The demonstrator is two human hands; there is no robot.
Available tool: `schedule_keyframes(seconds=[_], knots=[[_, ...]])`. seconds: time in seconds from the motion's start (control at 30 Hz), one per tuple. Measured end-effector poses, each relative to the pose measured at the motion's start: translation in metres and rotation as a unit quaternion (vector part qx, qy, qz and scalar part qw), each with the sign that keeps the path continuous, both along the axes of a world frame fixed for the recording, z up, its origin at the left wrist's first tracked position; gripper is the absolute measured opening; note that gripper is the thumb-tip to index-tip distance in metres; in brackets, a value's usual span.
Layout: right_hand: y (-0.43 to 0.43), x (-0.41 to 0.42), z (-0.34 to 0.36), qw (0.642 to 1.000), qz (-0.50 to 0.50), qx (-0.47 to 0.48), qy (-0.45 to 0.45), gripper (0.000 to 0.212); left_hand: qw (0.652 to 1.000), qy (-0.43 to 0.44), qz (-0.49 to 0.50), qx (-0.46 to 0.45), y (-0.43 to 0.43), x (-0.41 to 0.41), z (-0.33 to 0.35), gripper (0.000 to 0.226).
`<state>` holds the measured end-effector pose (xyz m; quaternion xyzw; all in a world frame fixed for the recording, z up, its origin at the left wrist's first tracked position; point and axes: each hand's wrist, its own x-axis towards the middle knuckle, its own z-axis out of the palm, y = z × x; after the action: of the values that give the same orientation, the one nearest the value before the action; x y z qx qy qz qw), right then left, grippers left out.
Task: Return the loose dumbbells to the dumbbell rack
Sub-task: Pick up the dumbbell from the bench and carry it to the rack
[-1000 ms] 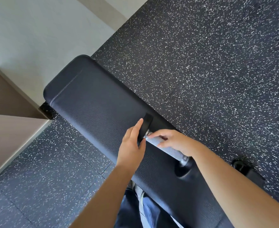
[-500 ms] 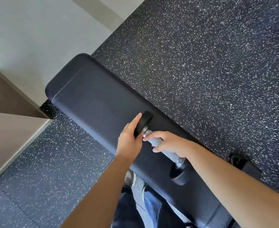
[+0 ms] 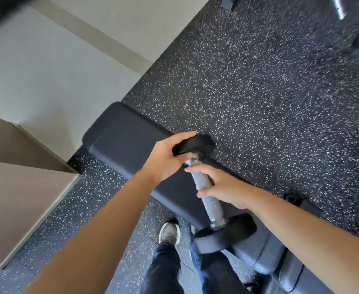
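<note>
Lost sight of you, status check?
Left hand cupping far head, right hand round handle. Dumbbell up off bench. Rack not in view.
</note>
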<state>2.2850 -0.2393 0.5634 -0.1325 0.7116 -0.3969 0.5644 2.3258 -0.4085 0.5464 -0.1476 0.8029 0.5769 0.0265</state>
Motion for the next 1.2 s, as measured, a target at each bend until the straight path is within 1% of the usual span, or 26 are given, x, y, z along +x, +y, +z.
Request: schedule_keyframes(seconds=[0.13,0.2,0.37,0.43,0.57,0.67,0.73,0.8,0.93,1.07,1.2], knots=[[0.002,0.002,0.067,0.997,-0.022,-0.068,0.034,0.06,0.997,0.063,-0.045,-0.011,-0.004,-0.014,0.079,0.049],[0.005,0.005,0.1,0.992,-0.045,-0.103,0.056,0.061,0.994,0.101,-0.051,-0.001,-0.002,-0.016,0.118,0.048],[0.015,0.02,0.187,0.973,-0.074,-0.204,0.077,0.064,0.973,0.228,-0.005,0.044,0.01,0.001,0.207,0.041],[0.019,0.027,0.218,0.963,-0.082,-0.246,0.08,0.061,0.961,0.272,-0.001,0.048,0.016,0.004,0.24,0.04],[0.027,0.037,0.263,0.931,-0.14,-0.333,0.047,0.059,0.948,0.316,0.004,0.049,0.026,-0.004,0.297,0.043],[0.033,0.045,0.288,0.904,-0.177,-0.39,0.001,0.066,0.934,0.35,0.022,0.075,0.031,-0.01,0.328,0.045],[0.037,0.048,0.304,0.887,-0.186,-0.423,-0.011,0.071,0.922,0.371,0.035,0.104,0.034,-0.013,0.345,0.044],[0.04,0.051,0.319,0.877,-0.193,-0.439,0.009,0.071,0.913,0.386,0.028,0.127,0.038,-0.017,0.362,0.042],[0.045,0.061,0.336,0.86,-0.226,-0.455,0.045,0.068,0.91,0.397,-0.027,0.118,0.053,-0.022,0.388,0.051],[0.056,0.077,0.346,0.856,-0.273,-0.432,0.071,0.069,0.909,0.396,-0.088,0.099,0.067,-0.02,0.394,0.042],[0.071,0.092,0.354,0.857,-0.314,-0.395,0.104,0.069,0.906,0.392,-0.125,0.101,0.084,-0.015,0.399,0.034]])
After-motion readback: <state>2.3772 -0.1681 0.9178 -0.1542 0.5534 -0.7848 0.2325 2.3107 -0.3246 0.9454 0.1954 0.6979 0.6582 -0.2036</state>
